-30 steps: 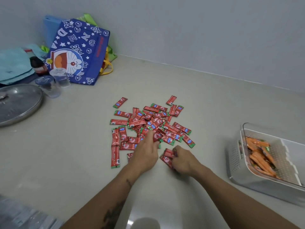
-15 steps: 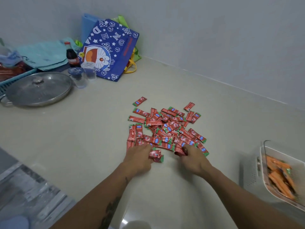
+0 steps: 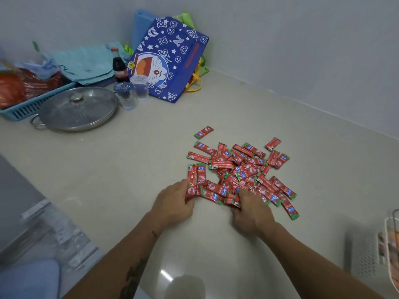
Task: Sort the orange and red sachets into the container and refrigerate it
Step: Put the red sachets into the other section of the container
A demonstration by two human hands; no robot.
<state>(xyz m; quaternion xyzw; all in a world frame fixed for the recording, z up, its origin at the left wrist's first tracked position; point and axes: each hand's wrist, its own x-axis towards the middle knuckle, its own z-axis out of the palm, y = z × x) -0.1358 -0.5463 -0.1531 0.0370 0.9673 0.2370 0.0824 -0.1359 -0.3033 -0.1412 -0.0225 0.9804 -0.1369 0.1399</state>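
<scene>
Both hands are at the near edge of the red pile, and a spill is the worry.

Nearest us, the left hand point(image 3: 175, 202) curls round a few red sachets point(image 3: 237, 169) at the pile's near-left corner, and the right hand point(image 3: 251, 207) pinches a small bunch at the near-middle, so each grip is closed on packets, though exactly how many I cannot tell. The packets look slick and loosely stacked, so a hurried scoop could well shed some across the desk point(image 3: 129, 160) or push the far strays further off. The container point(image 3: 388, 249), already carrying orange sachets point(image 3: 391, 244), sits at the far right edge of view, well apart from the pile; I'd say that carry is where drops are likeliest. Further back, a pan lid point(image 3: 77, 108) and a blue bag point(image 3: 168, 61) stand well clear.
</scene>
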